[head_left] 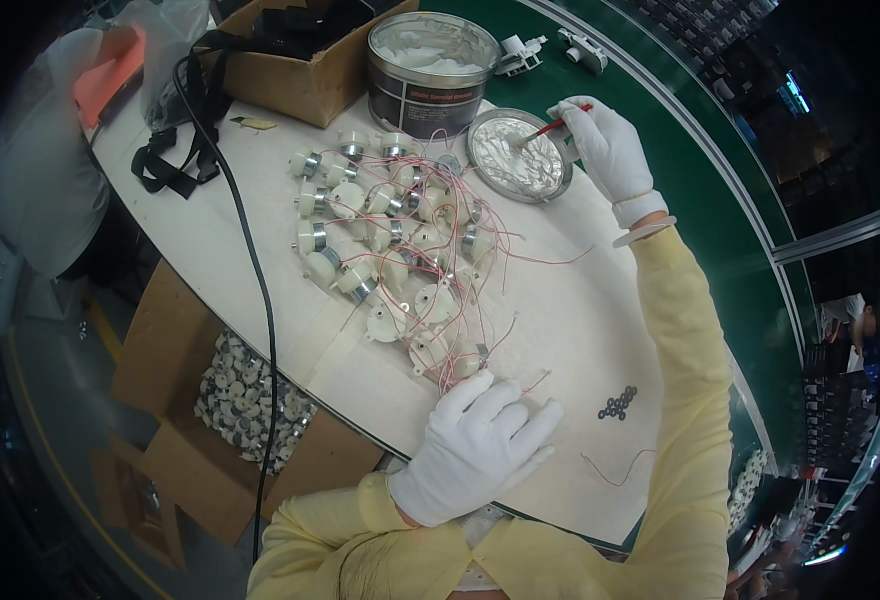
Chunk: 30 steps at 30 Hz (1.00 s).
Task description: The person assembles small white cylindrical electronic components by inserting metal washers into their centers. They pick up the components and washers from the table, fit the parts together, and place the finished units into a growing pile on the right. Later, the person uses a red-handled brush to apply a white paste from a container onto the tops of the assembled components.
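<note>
My right hand [608, 150], in a white glove, is closed around a slim red stick-like tool [557, 125]. The tool's tip reaches into the white paste on a round metal lid [525, 165]; whether it ends in a brush cannot be made out. My left hand [480, 445], also gloved, rests palm down near the table's front edge with its fingers apart. Its fingertips are beside the nearest of several small motors [470, 362] with cream plastic housings and thin red wires [500, 230]. What lies under the left palm is hidden.
Behind the motors stands an open tin of white grease [430, 75] next to a cardboard box [305, 75]. Small dark rings [618, 403] lie on the right. A black cable [250, 220] crosses the table's left side. Below it, an open carton holds many small parts [245, 400].
</note>
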Tool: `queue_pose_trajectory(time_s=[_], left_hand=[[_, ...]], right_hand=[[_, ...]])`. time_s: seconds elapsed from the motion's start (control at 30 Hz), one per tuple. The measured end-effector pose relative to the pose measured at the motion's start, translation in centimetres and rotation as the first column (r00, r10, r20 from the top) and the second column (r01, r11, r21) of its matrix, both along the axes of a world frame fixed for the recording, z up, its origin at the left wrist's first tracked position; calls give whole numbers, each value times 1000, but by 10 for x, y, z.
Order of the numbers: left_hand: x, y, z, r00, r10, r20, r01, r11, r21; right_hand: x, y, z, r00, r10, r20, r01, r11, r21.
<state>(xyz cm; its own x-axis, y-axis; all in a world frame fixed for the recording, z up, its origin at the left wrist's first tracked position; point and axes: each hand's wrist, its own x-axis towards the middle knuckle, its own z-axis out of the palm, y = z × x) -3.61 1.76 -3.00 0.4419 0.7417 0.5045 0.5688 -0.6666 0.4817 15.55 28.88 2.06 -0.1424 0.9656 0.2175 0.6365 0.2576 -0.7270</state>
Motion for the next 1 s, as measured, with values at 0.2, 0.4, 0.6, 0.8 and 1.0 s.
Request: queue_pose_trajectory(time_s=[0.2, 0.4, 0.6, 0.8, 1.0], left_hand=[[0, 1, 0, 1000, 1, 19, -2, 1000, 8], [0, 1, 0, 1000, -4, 15, 4, 1000, 8], [0, 1, 1, 1000, -1, 6, 1, 1000, 7], [0, 1, 2, 1000, -5, 4, 5, 1000, -1], [0, 1, 3, 1000, -4, 17, 4, 1000, -7]], right_hand=[[1, -6, 1, 999, -35, -3, 35, 999, -4], [5, -10, 12, 999, -27, -35, 27, 1000, -2], [0, -5, 10, 994, -54, -98, 55, 998, 13], [8, 2, 2, 999, -52, 17, 52, 999, -7], [8, -13, 22, 998, -62, 6, 62, 998, -33]])
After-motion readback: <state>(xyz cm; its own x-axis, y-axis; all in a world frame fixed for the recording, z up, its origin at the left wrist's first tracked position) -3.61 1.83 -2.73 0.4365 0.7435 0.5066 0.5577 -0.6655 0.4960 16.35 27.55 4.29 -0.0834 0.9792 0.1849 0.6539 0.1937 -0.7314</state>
